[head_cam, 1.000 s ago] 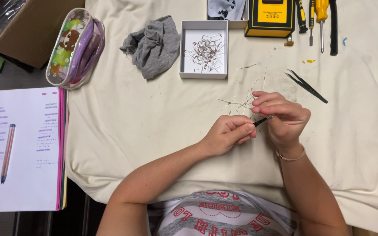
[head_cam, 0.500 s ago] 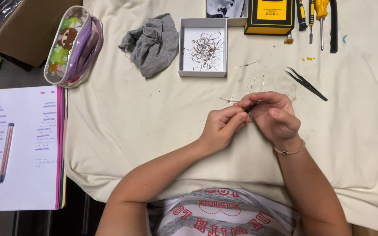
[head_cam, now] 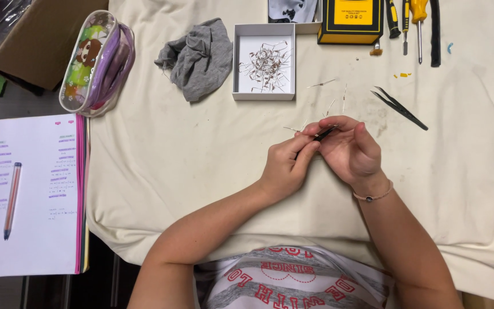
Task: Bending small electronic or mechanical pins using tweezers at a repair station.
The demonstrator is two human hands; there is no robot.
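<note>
A small wire-legged component (head_cam: pixel 299 129) sits between the two hands, just above the middle of the cream cloth (head_cam: pixel 161 166), and a dark slim tool (head_cam: pixel 322 134), maybe tweezers, touches it. The right hand (head_cam: pixel 351 150) grasps this tool with curled fingers, and the left hand (head_cam: pixel 286 165) pinches at the tool's tip, where the thin leads stick out toward 10 o'clock. I judge that the step in hand is bending or straightening one lead. The next move seems to call for a very steady, small pinch, because the wire is thin and can slip easily. A few loose components (head_cam: pixel 334 97) lie on the cloth at 12 o'clock from the hands. Further at 11 o'clock stands a white open box (head_cam: pixel 264 91) with many such pieces. Second black tweezers (head_cam: pixel 400 107) lie at 2 o'clock, apart from the hands. A grey rag (head_cam: pixel 198 57) and a clear pencil case (head_cam: pixel 95 60) lie toward 10 o'clock, and a notebook (head_cam: pixel 35 194) with a pen (head_cam: pixel 11 200) lies at 9 o'clock.
</note>
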